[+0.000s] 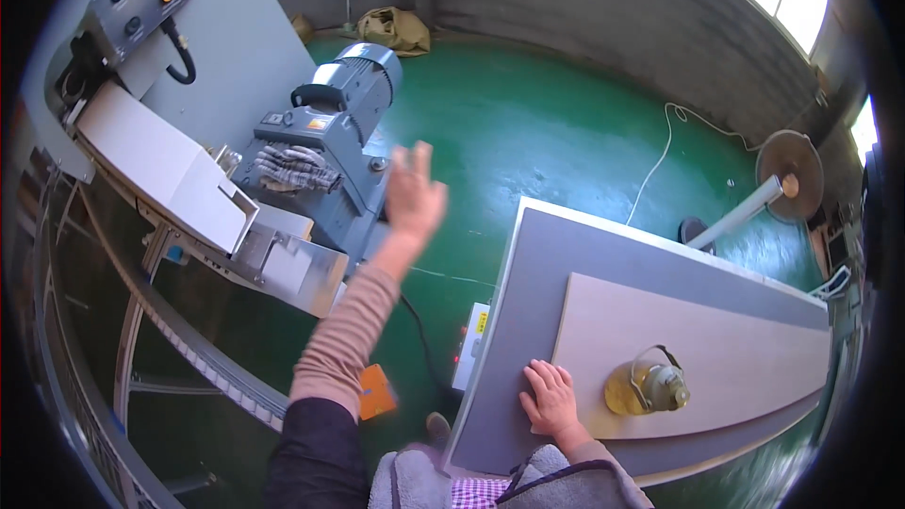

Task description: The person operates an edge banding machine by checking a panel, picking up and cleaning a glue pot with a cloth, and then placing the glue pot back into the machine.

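My left hand point(415, 196) is raised in the air beside a grey motor point(366, 75) with a gearbox, fingers stretched out and nothing visible in them. A crumpled pair of striped knit gloves point(297, 168) lies on top of the gearbox. Resting flat near the left end of a grey-topped table point(537, 273), my right hand point(550, 399) has its fingers spread beside the edge of a beige board point(603, 320). On that board is a bottle of yellowish liquid point(627, 391) with a grey lid and carrying loop, to the right of that hand.
At left stands a machine with a control panel point(151, 2) and a white sloping cover point(160, 146). A curved roller track point(207, 358) runs below it. An orange piece point(377, 392) lies on the green floor. A fan point(790, 176) stands at the far right.
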Tool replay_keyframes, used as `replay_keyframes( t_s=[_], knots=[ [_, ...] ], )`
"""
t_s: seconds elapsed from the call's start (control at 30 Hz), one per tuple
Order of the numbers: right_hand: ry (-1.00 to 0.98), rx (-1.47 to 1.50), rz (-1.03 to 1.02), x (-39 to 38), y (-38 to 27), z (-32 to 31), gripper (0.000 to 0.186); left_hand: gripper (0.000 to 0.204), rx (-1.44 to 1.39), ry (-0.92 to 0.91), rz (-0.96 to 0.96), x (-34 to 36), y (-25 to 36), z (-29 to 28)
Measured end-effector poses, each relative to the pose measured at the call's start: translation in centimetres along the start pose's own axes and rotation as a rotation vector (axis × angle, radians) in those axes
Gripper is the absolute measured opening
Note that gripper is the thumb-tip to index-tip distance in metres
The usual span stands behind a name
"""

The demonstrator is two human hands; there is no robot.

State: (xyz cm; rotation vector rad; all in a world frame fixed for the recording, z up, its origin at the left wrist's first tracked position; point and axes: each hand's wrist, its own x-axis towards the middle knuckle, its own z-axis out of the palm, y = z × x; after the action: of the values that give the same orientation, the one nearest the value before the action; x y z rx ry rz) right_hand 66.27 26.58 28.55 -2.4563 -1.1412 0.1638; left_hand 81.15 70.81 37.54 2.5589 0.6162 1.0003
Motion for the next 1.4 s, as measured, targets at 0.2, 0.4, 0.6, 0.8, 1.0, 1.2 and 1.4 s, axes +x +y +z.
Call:
replay_keyframes(
  t_s=[0.2,0.4,0.6,0.8,1.0,1.2,1.4],
  knots=[
    [-0.041,-0.086,0.046,0.1,-0.2,-0.3,0.056,0.095,0.734,-0.524,-0.327,4.8,-15.7,-6.4],
    [-0.047,-0.076,0.024,0.5,-1.1,-0.5,0.056,0.045,0.727,-0.327,-0.172,2.3,-27.3,-3.9],
    [-0.037,-0.096,0.038,0.4,0.0,0.2,0.058,0.019,-0.179,0.043,-0.029,1.6,-13.6,-2.6],
    [-0.036,-0.088,0.020,0.2,0.3,0.5,0.061,0.019,-0.115,-0.055,-0.293,-5.4,-12.1,-3.3],
    [-0.050,-0.086,0.004,0.0,0.7,0.5,0.061,0.031,-0.344,-0.329,-0.284,-12.4,-3.5,-3.1],
    [-0.055,-0.104,0.007,-0.1,0.6,1.5,0.060,0.027,-0.562,-0.009,-0.521,-35.8,-1.3,-2.2],
    [-0.044,-0.141,-0.018,-0.2,-0.1,1.5,0.061,0.039,-0.358,-0.173,-0.411,-44.3,3.4,-23.8]
  ],
)
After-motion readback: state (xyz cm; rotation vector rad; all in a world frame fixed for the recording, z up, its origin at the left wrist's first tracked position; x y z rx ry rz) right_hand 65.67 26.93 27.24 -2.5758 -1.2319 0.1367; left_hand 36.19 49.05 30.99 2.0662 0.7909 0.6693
